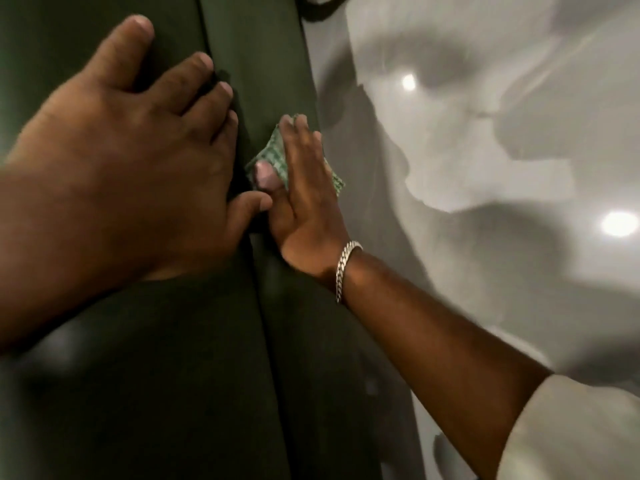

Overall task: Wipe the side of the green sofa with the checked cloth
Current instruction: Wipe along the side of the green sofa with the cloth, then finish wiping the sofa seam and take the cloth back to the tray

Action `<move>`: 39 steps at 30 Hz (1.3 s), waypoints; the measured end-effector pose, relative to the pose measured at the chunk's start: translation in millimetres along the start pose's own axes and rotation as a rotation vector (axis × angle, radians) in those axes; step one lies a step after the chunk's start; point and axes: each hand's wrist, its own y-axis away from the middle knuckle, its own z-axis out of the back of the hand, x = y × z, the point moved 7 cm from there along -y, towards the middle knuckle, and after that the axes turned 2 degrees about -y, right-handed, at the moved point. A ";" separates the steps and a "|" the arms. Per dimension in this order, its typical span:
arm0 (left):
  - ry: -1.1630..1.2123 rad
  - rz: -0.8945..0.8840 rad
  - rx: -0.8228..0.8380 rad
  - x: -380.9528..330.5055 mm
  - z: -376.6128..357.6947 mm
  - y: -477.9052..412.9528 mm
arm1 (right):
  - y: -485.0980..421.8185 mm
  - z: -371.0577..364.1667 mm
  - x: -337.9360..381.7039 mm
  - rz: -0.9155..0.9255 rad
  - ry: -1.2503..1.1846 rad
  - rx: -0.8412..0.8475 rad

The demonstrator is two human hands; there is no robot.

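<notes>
The dark green sofa (pixel 252 64) fills the left and middle of the head view, seen from above, with a seam running down it. My left hand (pixel 131 140) lies flat and spread on the sofa's top, holding nothing. My right hand (pixel 304 192) presses the green checked cloth (pixel 273 152) flat against the sofa's outer side, fingers stretched over it. Only the cloth's edges show around my fingers. A silver chain bracelet (pixel 346 268) circles my right wrist.
To the right of the sofa lies a glossy pale grey floor (pixel 485 150) with dark shadows and two bright light reflections (pixel 408 81). A dark curved object (pixel 318 13) pokes in at the top edge beside the sofa.
</notes>
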 end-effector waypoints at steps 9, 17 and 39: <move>-0.066 -0.030 0.063 -16.5 27.5 10.6 | 75.0 19.3 -21.0 -0.278 -0.246 -0.147; 1.946 0.031 0.368 -49.9 86.5 50.5 | 76.5 97.7 95.5 -0.580 -0.650 -0.317; 2.685 0.823 -0.408 288.3 271.8 -112.0 | -298.4 234.9 461.6 -0.161 0.378 -0.238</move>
